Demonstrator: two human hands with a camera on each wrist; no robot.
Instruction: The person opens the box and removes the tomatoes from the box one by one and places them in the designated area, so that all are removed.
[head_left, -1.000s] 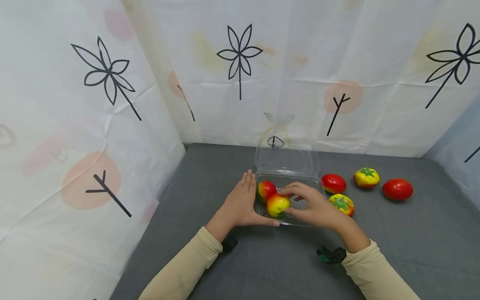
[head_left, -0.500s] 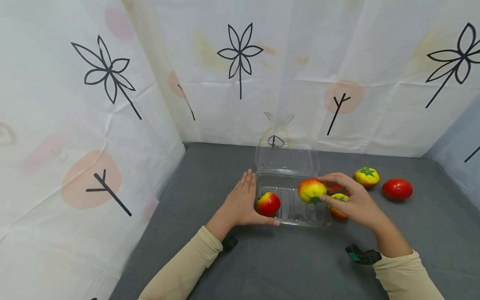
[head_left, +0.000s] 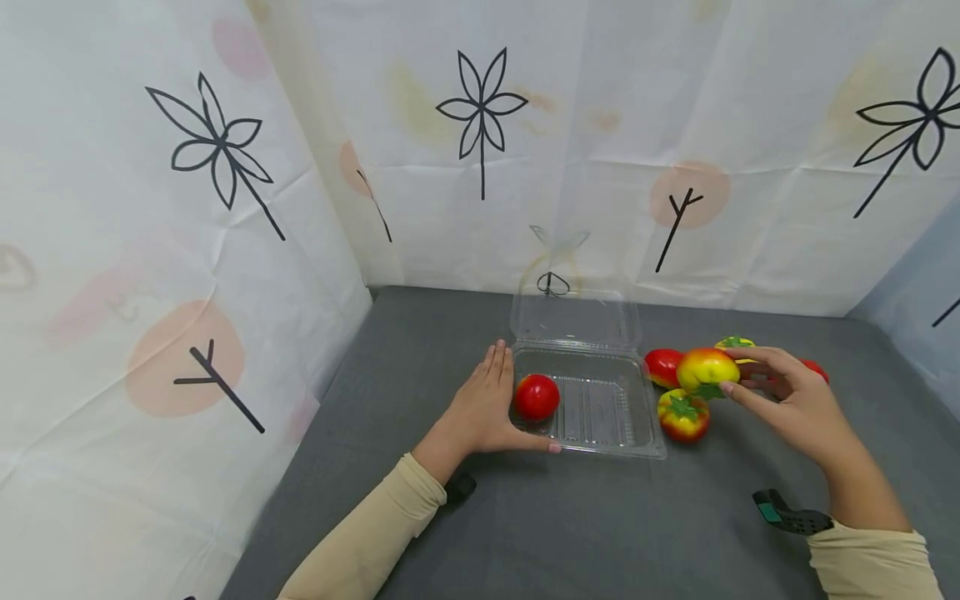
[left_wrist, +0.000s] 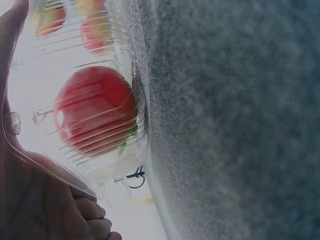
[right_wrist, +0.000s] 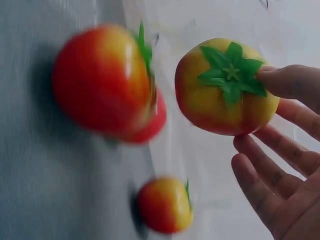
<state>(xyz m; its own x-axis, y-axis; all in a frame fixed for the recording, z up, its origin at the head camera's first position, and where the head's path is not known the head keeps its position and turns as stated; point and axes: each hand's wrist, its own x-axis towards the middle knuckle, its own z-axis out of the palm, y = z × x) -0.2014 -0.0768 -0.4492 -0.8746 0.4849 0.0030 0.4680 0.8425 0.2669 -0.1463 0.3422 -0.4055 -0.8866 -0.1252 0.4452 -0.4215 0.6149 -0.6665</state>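
Observation:
My right hand (head_left: 798, 404) pinches a yellow-red toy tomato (head_left: 705, 371) between thumb and fingers. It is up off the table, just right of the clear plastic clamshell box (head_left: 603, 408); in the right wrist view its green star-shaped leaf faces the camera. Along the box's left side lie the straight fingers of my left hand (head_left: 483, 417), with the thumb stretched along the front edge. One red tomato (head_left: 537, 398) sits inside the box at its left end, and shows through the ribbed wall in the left wrist view.
Right of the box are a red tomato (head_left: 663, 367) and a yellow-red tomato (head_left: 683, 418) with leaf up. Behind my right hand, a yellow tomato (head_left: 735, 342) and another red tomato (head_left: 816, 367) are partly hidden. The box's lid (head_left: 573, 321) stands raised against the printed curtain (head_left: 420, 208).
My right hand has lifted the yellow-red tomato out of the box and carried it right, past the box's edge. The tomato left inside has rolled slightly. My left hand has stayed put.

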